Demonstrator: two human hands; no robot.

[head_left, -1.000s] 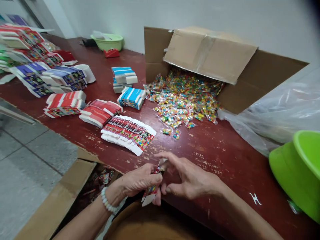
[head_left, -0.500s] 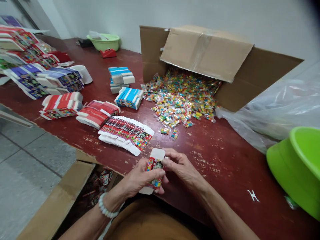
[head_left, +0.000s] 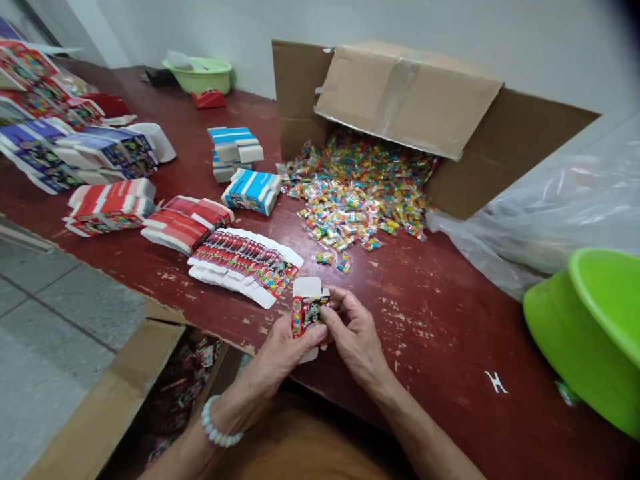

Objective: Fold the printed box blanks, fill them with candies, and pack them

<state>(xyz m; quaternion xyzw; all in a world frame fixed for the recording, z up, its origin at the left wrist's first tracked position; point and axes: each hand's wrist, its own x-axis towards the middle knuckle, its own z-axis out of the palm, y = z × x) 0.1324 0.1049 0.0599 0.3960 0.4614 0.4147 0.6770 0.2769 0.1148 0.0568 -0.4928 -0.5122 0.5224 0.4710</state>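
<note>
Between my two hands is a small printed candy box, red with a cartoon figure, its white end flaps sticking out at top and bottom. My left hand grips its left side and lower part, thumb across the front. On the right edge, my right hand pinches the box with its thumb on the front; the fingers behind are partly hidden. Just beyond lies a fanned row of flat red boxes. Past them, small wrapped candies spill in a heap from a tipped cardboard carton.
Bundled red boxes, blue boxes and purple boxes stand on the dark red table. A green tub is at the right, beside a clear plastic bag. Below the table edge sits an open carton of filled packs.
The box has been raised a little and turned more upright, its front now facing me. My right thumb has moved onto its front. The view has shifted slightly.
</note>
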